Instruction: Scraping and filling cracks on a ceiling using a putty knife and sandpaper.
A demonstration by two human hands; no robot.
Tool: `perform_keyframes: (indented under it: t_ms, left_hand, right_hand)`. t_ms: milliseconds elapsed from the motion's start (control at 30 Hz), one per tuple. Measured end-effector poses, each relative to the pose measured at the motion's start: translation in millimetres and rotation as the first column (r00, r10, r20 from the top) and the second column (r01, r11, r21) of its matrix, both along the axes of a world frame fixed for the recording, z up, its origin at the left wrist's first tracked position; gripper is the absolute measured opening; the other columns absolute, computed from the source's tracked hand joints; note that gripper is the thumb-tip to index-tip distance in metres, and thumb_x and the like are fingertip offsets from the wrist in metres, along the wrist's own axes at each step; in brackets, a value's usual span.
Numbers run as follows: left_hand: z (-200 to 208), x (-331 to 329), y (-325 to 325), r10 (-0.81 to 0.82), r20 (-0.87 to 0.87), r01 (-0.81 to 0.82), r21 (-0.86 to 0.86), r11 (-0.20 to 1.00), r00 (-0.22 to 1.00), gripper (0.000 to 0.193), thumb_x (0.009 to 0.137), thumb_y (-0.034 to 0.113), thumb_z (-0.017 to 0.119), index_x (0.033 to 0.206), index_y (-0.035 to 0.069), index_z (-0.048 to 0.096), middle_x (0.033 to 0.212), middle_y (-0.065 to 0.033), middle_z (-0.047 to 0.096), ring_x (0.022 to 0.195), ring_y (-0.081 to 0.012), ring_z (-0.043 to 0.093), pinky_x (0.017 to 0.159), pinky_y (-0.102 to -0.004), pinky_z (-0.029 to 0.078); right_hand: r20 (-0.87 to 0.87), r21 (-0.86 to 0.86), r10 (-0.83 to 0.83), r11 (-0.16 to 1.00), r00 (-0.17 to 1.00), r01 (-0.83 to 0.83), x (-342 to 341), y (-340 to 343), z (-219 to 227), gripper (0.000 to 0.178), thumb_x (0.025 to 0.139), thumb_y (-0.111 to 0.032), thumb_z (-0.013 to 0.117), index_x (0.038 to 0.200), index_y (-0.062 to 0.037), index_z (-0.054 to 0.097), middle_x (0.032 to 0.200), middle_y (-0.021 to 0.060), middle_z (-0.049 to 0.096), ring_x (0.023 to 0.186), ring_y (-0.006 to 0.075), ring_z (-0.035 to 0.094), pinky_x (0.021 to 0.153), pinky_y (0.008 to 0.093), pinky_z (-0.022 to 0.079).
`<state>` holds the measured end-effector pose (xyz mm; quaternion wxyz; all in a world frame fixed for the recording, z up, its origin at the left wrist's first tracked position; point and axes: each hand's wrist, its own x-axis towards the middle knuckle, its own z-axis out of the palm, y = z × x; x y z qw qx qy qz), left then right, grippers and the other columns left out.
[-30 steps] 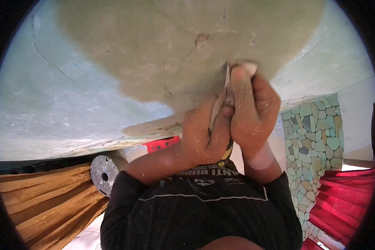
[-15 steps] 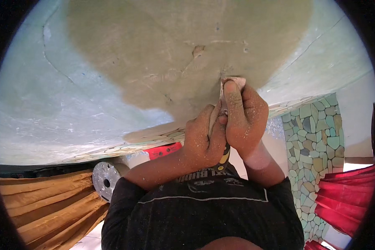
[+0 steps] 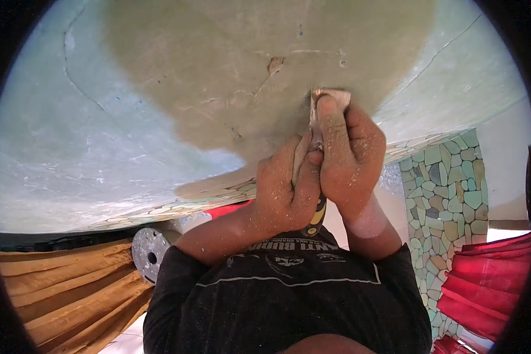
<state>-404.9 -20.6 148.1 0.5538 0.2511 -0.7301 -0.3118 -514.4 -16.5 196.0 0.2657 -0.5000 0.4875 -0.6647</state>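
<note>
Both hands grip a putty knife [image 3: 340,97], its whitish, dusty blade pressed to the wall [image 3: 206,71]. My right hand [image 3: 354,153] is closed round it near the blade, with the thumb laid along the blade. Lower down, my left hand [image 3: 283,189] is wrapped about the handle. The black and yellow handle end [image 3: 317,219] sticks out below. Pale dust coats both hands. Around the blade the wall is a brownish patch with cracks and a small chipped spot [image 3: 275,65]; paler blue-green paint surrounds it.
Left of my arm stands a grey, paint-speckled disc [image 3: 150,255] with a centre hole, beside an orange-brown curtain [image 3: 71,283]. A red object [image 3: 227,209] shows behind my left forearm. To the right are a stone-patterned wall strip [image 3: 445,194] and a red curtain [image 3: 489,283].
Both hands have pushed the putty knife a little farther up along the wall. The grip looks the same.
</note>
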Motion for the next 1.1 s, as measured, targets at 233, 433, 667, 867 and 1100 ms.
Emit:
perform_keyframes:
  t_ms: [233, 433, 667, 867, 1100]
  left_hand:
    - [6.8, 1.2, -7.3, 0.127, 0.152, -0.096, -0.199, 0.975, 0.980, 0.015, 0.090, 0.003, 0.050, 0.101, -0.006, 0.054, 0.071, -0.0214, 0.056, 0.061, -0.0414, 0.060, 0.051, -0.0426, 0.044]
    - [-3.2, 0.5, -1.8, 0.052, 0.073, -0.050, -0.029, 0.998, 0.996, 0.015, 0.091, 0.003, 0.050, 0.101, -0.006, 0.054, 0.070, -0.0213, 0.055, 0.062, -0.0416, 0.059, 0.052, -0.0422, 0.044]
    - [2.7, -0.8, -2.4, 0.013, -0.014, -0.013, 0.016, 1.000, 1.000, 0.010, 0.092, 0.005, 0.050, 0.097, -0.004, 0.054, 0.071, -0.0223, 0.057, 0.061, -0.0419, 0.061, 0.053, -0.0417, 0.044]
    - [3.5, -1.3, 2.0, 0.012, 0.042, -0.013, 0.026, 1.000, 0.999, 0.009, 0.092, 0.004, 0.050, 0.096, -0.003, 0.053, 0.071, -0.0224, 0.057, 0.060, -0.0424, 0.060, 0.052, -0.0420, 0.044]
    - [8.5, -4.2, -0.4, 0.045, -0.003, -0.045, 0.041, 0.998, 0.999, 0.012, 0.093, 0.005, 0.049, 0.099, -0.004, 0.055, 0.073, -0.0230, 0.058, 0.062, -0.0423, 0.060, 0.053, -0.0422, 0.045]
  right_hand:
    - [-0.017, -0.004, -0.006, 1.000, 1.000, 0.006, -0.2, -3.6, -3.4, 0.023, 0.098, -0.016, 0.055, 0.086, 0.0009, 0.065, 0.062, 0.0062, 0.058, 0.058, 0.0087, 0.052, 0.051, 0.0268, 0.041]
    - [-0.009, -0.018, 0.000, 1.000, 1.000, 0.000, 0.3, -5.8, -15.2, 0.024, 0.098, -0.017, 0.055, 0.085, 0.0012, 0.064, 0.060, 0.0051, 0.057, 0.057, 0.0068, 0.049, 0.050, 0.0260, 0.040]
    - [-0.053, -0.092, -0.051, 0.995, 0.997, 0.046, 0.1, -8.9, -24.4, 0.026, 0.098, -0.017, 0.056, 0.081, 0.0019, 0.063, 0.059, 0.0067, 0.056, 0.055, 0.0066, 0.049, 0.049, 0.0278, 0.040]
    - [0.109, 0.046, 0.027, 0.998, 0.994, -0.032, 0.1, -1.4, -10.8, 0.028, 0.098, -0.019, 0.056, 0.082, 0.0023, 0.063, 0.059, 0.0092, 0.056, 0.055, 0.0089, 0.051, 0.049, 0.0302, 0.041]
    - [0.012, -0.042, -0.015, 0.999, 1.000, 0.015, 1.6, -5.0, -3.5, 0.028, 0.097, -0.021, 0.057, 0.084, 0.0028, 0.065, 0.061, 0.0072, 0.059, 0.055, 0.0075, 0.053, 0.049, 0.0268, 0.042]
